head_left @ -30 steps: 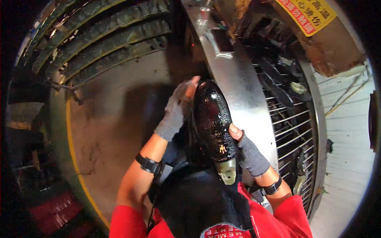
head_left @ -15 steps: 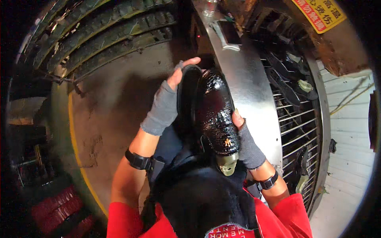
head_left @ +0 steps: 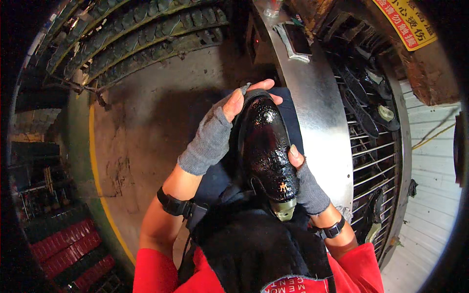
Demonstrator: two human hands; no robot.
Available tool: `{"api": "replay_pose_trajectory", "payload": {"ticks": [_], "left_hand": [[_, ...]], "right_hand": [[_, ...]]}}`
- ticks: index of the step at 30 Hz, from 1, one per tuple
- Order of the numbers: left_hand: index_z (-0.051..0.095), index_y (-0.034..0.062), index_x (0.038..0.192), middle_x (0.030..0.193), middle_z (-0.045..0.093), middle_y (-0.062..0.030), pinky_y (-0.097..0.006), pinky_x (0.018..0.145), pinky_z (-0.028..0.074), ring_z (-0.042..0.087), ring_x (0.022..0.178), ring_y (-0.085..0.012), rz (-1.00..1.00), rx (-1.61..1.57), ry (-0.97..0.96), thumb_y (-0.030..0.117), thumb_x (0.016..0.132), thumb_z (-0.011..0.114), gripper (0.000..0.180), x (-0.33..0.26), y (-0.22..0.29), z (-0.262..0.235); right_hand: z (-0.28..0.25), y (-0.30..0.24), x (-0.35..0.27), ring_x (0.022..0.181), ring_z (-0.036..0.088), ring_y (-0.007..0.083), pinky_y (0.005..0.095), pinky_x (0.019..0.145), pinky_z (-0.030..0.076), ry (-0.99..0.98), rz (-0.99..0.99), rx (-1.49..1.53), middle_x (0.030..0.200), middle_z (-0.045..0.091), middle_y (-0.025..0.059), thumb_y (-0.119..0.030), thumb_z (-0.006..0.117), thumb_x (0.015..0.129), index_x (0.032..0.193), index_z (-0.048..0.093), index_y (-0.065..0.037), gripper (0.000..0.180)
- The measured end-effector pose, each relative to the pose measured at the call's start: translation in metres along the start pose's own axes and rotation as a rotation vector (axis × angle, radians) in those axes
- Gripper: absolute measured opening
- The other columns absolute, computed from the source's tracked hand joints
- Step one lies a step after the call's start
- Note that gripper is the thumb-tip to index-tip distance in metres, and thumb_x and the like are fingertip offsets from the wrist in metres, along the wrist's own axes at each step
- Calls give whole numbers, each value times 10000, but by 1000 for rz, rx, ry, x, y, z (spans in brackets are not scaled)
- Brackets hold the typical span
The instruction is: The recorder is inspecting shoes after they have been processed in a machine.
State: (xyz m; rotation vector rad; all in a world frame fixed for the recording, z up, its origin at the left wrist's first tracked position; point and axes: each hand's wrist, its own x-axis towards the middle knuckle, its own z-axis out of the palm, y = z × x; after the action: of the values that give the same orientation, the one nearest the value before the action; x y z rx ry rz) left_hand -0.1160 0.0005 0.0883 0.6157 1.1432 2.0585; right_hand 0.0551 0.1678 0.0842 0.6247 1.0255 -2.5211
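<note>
A glossy black shoe upper (head_left: 267, 146) with a wrinkled texture is stretched over a greenish last (head_left: 283, 211), toe pointing away from me. My right hand (head_left: 310, 185) grips its right side near the heel, thumb on top. A dark sole (head_left: 236, 139) lies along the shoe's left side and toe edge, mostly hidden. My left hand (head_left: 212, 132) closes around the sole and the toe end, fingertips reaching over the far edge. Both hands wear grey fingerless gloves. Whether sole and upper touch along their full length is hidden.
To the right runs a metal worktop (head_left: 322, 132) with a dark phone (head_left: 297, 40) on a white cloth. Beyond it, a rack of metal rods (head_left: 373, 161) carries dark soles (head_left: 359, 112) and a shoe on a last. Shelves of shoes (head_left: 161, 34) stand far left.
My left hand has brought the sole from beside the shoe to the right, against its toe and left edge. The whole view has shifted slightly.
</note>
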Motion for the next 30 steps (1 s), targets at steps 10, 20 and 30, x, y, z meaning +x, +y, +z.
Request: {"api": "replay_pose_trajectory", "payload": {"ticks": [10,20,30], "left_hand": [[363,22,1618,1434,637,-181,-370,1066,527,668,1201,-225,-6,70,-16,604,952,701,947,-17,21,27],[335,32,1596,1433,643,-247,-422,1143,469,656,1277,-308,-90,292,32,300,824,897,991,-52,41,41],[291,156,1590,1501,554,-268,-590,1161,464,588,1347,-444,288,208,191,516,763,939,1111,-73,53,36]], "right_hand": [[-1,-4,-6,1119,738,247,392,989,613,-65,19,-65,1310,712,161,-624,635,1003,1471,559,-22,766],[7,-2,-19,877,735,149,282,766,580,-7,5,-294,958,770,82,-679,626,983,1169,732,42,752],[-23,-16,-33,973,758,260,313,805,626,-118,-177,-408,1291,711,199,-611,547,1056,1409,619,26,731]]}}
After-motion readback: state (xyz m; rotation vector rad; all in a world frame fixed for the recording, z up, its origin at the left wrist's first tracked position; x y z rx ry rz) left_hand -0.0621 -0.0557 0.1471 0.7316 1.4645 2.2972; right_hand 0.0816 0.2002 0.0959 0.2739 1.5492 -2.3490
